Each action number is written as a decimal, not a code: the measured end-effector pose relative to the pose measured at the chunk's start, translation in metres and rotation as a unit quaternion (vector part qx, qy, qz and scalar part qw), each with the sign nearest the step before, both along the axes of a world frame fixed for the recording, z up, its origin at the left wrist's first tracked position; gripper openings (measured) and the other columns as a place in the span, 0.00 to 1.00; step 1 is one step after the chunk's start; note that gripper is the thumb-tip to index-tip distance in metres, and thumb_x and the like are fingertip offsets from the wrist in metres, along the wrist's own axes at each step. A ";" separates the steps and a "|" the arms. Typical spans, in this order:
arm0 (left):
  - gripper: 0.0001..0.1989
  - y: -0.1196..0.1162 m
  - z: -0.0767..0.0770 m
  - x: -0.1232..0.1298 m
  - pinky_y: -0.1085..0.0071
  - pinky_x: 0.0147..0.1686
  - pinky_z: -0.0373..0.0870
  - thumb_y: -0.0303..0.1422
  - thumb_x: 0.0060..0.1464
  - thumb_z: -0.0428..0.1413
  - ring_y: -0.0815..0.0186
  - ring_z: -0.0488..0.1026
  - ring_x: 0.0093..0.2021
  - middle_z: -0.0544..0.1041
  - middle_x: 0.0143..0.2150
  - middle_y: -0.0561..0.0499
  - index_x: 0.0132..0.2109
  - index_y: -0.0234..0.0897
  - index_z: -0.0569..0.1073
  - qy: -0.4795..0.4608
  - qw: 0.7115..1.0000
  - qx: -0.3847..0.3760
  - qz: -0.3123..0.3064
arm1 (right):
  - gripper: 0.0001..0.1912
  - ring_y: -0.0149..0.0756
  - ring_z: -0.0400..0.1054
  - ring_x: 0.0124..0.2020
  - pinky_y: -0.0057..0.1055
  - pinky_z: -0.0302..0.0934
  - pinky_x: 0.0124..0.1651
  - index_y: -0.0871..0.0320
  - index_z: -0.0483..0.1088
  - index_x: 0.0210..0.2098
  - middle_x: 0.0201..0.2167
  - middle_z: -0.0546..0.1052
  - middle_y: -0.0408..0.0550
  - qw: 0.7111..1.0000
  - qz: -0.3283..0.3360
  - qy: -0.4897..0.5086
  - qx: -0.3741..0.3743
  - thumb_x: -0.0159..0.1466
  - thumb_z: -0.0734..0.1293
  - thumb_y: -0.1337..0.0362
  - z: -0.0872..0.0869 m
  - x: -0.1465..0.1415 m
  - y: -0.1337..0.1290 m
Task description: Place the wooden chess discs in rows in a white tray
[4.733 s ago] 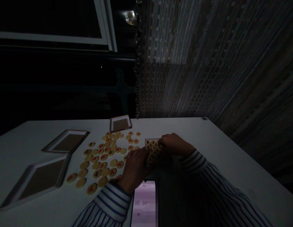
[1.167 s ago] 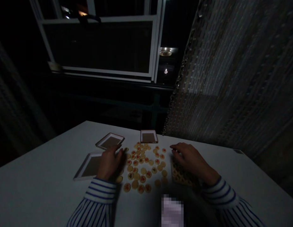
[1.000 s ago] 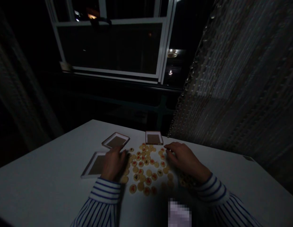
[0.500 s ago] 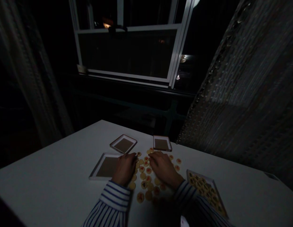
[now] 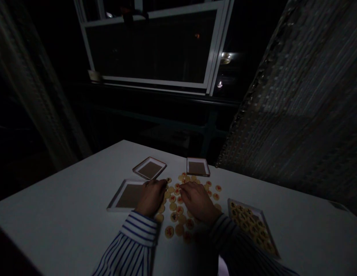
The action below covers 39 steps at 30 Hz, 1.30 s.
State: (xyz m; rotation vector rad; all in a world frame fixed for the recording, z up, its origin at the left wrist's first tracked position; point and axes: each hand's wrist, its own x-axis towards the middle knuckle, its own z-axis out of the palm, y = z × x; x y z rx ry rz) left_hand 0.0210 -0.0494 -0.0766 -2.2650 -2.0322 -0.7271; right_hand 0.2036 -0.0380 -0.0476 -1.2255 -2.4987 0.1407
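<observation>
Round wooden pieces with red or black characters [image 5: 169,232] lie spread over the middle of the white table, some plain side up. My left hand [image 5: 152,196] rests at the left edge of the spread, fingers bent together beside a black-marked piece [image 5: 169,179]; whether it pinches one is too dark to tell. My right hand [image 5: 196,198] lies over the middle of the pieces, its fingertips closed near a red-marked piece [image 5: 177,186]. What is under its fingers is hidden. At the right, a shallow box [image 5: 268,230] holds rows of black-marked pieces.
A shallow box [image 5: 118,197] sits left of my left hand. Two smaller open trays, one at the back left [image 5: 164,166] and one at the back right [image 5: 207,171], stand beyond the pieces. Behind the white table [image 5: 66,211] are a window and curtains.
The view has tipped slightly downward, so the window sits higher. My right hand has shifted slightly toward me, showing more pieces behind it. My left hand stays almost in place.
</observation>
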 end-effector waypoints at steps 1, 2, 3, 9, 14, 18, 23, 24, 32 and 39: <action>0.13 0.000 0.000 0.000 0.65 0.44 0.59 0.31 0.55 0.46 0.61 0.70 0.44 0.75 0.40 0.46 0.45 0.41 0.70 0.001 1.000 -0.001 -0.001 | 0.16 0.34 0.61 0.47 0.31 0.50 0.49 0.56 0.66 0.46 0.43 0.72 0.47 1.000 0.000 0.001 0.001 0.64 0.53 0.63 0.000 0.000 0.000; 0.12 0.000 0.000 0.000 0.65 0.45 0.59 0.31 0.55 0.46 0.61 0.70 0.44 0.75 0.41 0.46 0.45 0.41 0.70 0.003 1.000 -0.001 -0.001 | 0.16 0.34 0.61 0.47 0.31 0.50 0.48 0.56 0.66 0.46 0.43 0.72 0.47 1.000 0.000 0.001 0.003 0.64 0.53 0.63 0.000 0.000 -0.001; 0.12 0.001 0.000 0.000 0.65 0.45 0.59 0.31 0.55 0.46 0.61 0.70 0.44 0.75 0.41 0.46 0.45 0.41 0.70 0.006 1.000 0.000 0.002 | 0.16 0.34 0.62 0.46 0.31 0.50 0.48 0.56 0.66 0.46 0.42 0.72 0.47 1.000 0.001 0.001 0.004 0.64 0.52 0.63 0.000 0.000 -0.001; 0.12 0.002 -0.001 0.001 0.64 0.43 0.60 0.33 0.56 0.45 0.60 0.71 0.41 0.76 0.38 0.46 0.44 0.40 0.70 0.031 0.999 -0.006 0.013 | 0.15 0.35 0.62 0.45 0.31 0.50 0.47 0.56 0.67 0.45 0.42 0.72 0.46 1.000 0.005 0.007 0.006 0.64 0.53 0.63 -0.002 0.001 0.000; 0.11 0.002 -0.003 0.001 0.65 0.42 0.60 0.33 0.56 0.45 0.61 0.71 0.40 0.76 0.36 0.47 0.43 0.39 0.70 0.022 1.000 0.006 0.021 | 0.15 0.35 0.62 0.45 0.31 0.50 0.47 0.56 0.67 0.45 0.41 0.72 0.46 1.000 0.002 0.006 0.007 0.64 0.53 0.63 -0.002 0.002 0.000; 0.12 0.002 -0.002 0.000 0.67 0.39 0.61 0.35 0.57 0.44 0.62 0.71 0.39 0.75 0.37 0.47 0.43 0.39 0.69 -0.005 0.999 0.033 0.008 | 0.16 0.35 0.61 0.46 0.31 0.50 0.47 0.55 0.66 0.46 0.42 0.72 0.47 1.000 0.001 0.000 0.005 0.64 0.53 0.63 -0.002 0.003 -0.001; 0.15 0.003 -0.001 -0.001 0.65 0.42 0.62 0.36 0.55 0.46 0.60 0.70 0.42 0.75 0.41 0.46 0.47 0.37 0.68 -0.054 0.995 0.078 0.013 | 0.15 0.35 0.62 0.45 0.31 0.50 0.46 0.56 0.67 0.45 0.42 0.72 0.47 1.000 0.000 0.017 0.008 0.64 0.53 0.63 -0.004 0.004 0.001; 0.15 0.003 -0.001 -0.001 0.64 0.43 0.62 0.37 0.55 0.47 0.60 0.70 0.42 0.75 0.41 0.45 0.47 0.36 0.68 -0.067 0.994 0.087 0.008 | 0.15 0.35 0.62 0.45 0.31 0.50 0.46 0.56 0.67 0.45 0.42 0.72 0.47 1.000 0.000 0.023 0.009 0.64 0.53 0.63 -0.005 0.005 0.001; 0.16 0.001 -0.004 0.006 0.62 0.45 0.64 0.38 0.51 0.50 0.60 0.70 0.43 0.74 0.42 0.46 0.46 0.37 0.69 -0.230 0.966 0.113 -0.016 | 0.15 0.35 0.62 0.44 0.31 0.50 0.45 0.56 0.68 0.44 0.41 0.73 0.47 0.999 0.001 0.042 0.014 0.64 0.53 0.63 -0.006 0.006 0.001; 0.16 -0.004 0.000 0.021 0.63 0.45 0.66 0.37 0.49 0.52 0.62 0.71 0.42 0.74 0.42 0.46 0.45 0.37 0.69 -0.349 0.930 0.103 -0.045 | 0.15 0.35 0.63 0.44 0.32 0.51 0.46 0.56 0.68 0.43 0.40 0.73 0.47 0.998 -0.006 0.057 0.009 0.64 0.54 0.63 -0.006 0.005 0.002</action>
